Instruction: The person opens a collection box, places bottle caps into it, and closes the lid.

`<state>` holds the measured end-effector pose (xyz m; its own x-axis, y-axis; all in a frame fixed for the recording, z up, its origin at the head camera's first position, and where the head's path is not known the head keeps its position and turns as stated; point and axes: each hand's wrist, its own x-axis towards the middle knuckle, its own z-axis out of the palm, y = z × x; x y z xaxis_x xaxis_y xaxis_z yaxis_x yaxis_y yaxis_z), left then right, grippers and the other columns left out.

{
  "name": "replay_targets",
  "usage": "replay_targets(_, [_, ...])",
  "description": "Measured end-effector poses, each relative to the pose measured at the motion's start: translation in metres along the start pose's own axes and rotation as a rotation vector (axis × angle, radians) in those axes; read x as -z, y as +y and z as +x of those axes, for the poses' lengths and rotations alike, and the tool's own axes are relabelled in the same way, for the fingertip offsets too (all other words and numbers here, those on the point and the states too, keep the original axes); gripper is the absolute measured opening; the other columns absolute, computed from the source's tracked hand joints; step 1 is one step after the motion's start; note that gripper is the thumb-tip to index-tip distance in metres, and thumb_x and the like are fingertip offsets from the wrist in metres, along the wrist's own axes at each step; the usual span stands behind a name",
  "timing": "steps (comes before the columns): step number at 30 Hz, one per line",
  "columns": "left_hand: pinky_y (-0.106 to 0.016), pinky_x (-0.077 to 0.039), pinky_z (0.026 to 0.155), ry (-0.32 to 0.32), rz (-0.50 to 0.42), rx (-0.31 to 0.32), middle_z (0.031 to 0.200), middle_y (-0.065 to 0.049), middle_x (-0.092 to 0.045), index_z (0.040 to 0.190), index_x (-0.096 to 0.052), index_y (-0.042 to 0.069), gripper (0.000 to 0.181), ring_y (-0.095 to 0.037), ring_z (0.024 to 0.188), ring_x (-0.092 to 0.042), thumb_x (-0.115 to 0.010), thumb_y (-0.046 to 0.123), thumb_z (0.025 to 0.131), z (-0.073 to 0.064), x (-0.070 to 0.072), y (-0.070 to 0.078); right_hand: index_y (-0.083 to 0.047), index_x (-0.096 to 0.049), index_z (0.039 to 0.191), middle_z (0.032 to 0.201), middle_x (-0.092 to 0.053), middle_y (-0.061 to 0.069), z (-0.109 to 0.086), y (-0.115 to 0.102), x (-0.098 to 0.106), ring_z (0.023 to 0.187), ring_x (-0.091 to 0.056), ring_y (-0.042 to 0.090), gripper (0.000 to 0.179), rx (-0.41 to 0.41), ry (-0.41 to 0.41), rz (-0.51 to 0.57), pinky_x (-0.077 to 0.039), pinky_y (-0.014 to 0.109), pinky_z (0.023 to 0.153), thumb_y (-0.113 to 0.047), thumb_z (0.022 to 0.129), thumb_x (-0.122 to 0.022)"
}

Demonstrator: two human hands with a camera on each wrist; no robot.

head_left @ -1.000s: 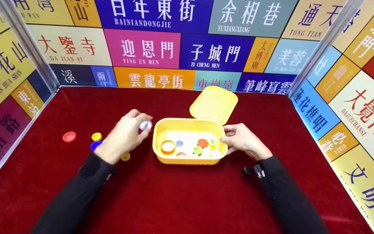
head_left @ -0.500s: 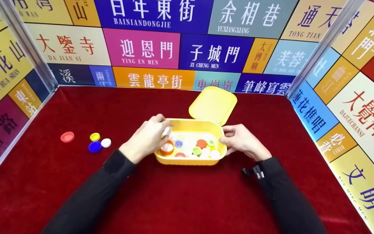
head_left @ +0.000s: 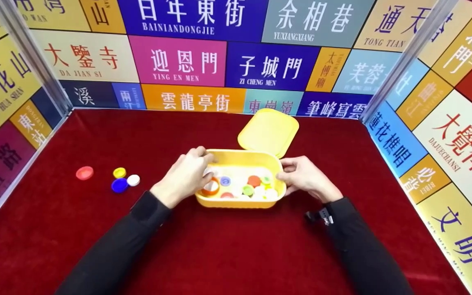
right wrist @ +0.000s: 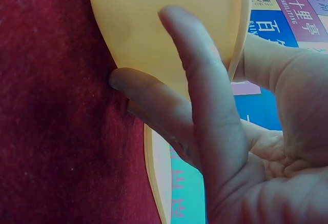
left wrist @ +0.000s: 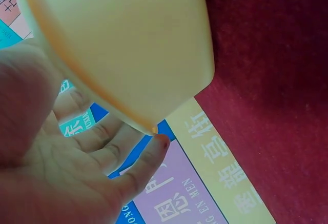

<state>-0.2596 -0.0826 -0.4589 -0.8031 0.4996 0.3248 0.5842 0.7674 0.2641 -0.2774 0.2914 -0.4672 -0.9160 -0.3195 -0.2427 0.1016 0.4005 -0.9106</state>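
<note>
A yellow plastic box [head_left: 236, 202] stands on the red cloth with several bottle caps inside, among them a blue cap [head_left: 225, 181], a red cap [head_left: 254, 181] and a green cap [head_left: 248, 190]. My left hand [head_left: 184, 174] reaches over the box's left end, fingers loosely bent; a pale cap shows just below them, apparently let go. In the left wrist view one fingertip [left wrist: 163, 143] lies near the box rim. At the opposite end, my right hand [head_left: 307, 176] grips the wall, thumb over the rim and fingers [right wrist: 187, 39] along the outside.
Left of the box lie a red cap [head_left: 85, 173], a yellow cap [head_left: 119, 173], a blue cap [head_left: 119, 185] and a white cap [head_left: 133, 180]. Behind the box is a yellow lid [head_left: 268, 132], near the printed back wall [head_left: 182, 61]. Printed side walls enclose the cloth.
My left hand has carried a pale cap rightward from beside the box to inside its left end, and its fingers have loosened. The right hand keeps its grip.
</note>
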Motion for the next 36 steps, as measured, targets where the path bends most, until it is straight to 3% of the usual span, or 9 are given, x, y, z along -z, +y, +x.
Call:
replay_targets(6, [-0.052,-0.068,0.097,0.020,-0.019,-0.009,0.126,-0.019,-0.073,0.135,-0.081,0.003,0.034,-0.038,0.109,-0.072,-0.088,0.013,0.103,-0.004,0.003,-0.004,0.003,-0.070,0.155,0.131,-0.081,0.033,-0.001,0.000,-0.001,0.089,-0.088,0.025,0.048,-0.001,0.010,0.000,-0.073,0.040,0.071,-0.002,0.108,-0.073])
replay_targets(17, [-0.053,-0.069,0.097,0.134,-0.065,-0.019,0.127,-0.020,-0.075,0.131,-0.083,0.003,0.030,-0.040,0.111,-0.075,-0.087,0.011,0.103,-0.017,0.012,-0.017,0.004,-0.068,0.156,0.134,-0.080,0.034,-0.001,-0.001,-0.003,0.094,-0.088,0.026,0.050,-0.001,0.001,0.003,-0.074,0.040,0.074,-0.002,0.107,-0.073])
replay_targets(26, [-0.056,-0.068,0.108,0.144,-0.102,0.097,0.132,-0.019,-0.075,0.139,-0.082,0.006,0.034,-0.042,0.120,-0.076,-0.084,0.016,0.107,-0.028,0.024,-0.042,0.003,-0.068,0.157,0.133,-0.080,0.033,-0.002,-0.001,-0.003,0.094,-0.088,0.027,0.050,-0.004,0.010,0.006,-0.074,0.041,0.074,-0.002,0.107,-0.073])
replay_targets(36, [-0.062,-0.063,0.113,0.136,-0.118,0.230,0.133,-0.024,-0.073,0.139,-0.081,0.003,0.033,-0.046,0.122,-0.075,-0.079,0.013,0.108,-0.047,0.039,-0.084,0.006,-0.067,0.157,0.134,-0.080,0.035,-0.001,-0.001,-0.003,0.094,-0.088,0.028,0.051,0.007,0.002,-0.001,-0.074,0.039,0.073,-0.002,0.107,-0.073])
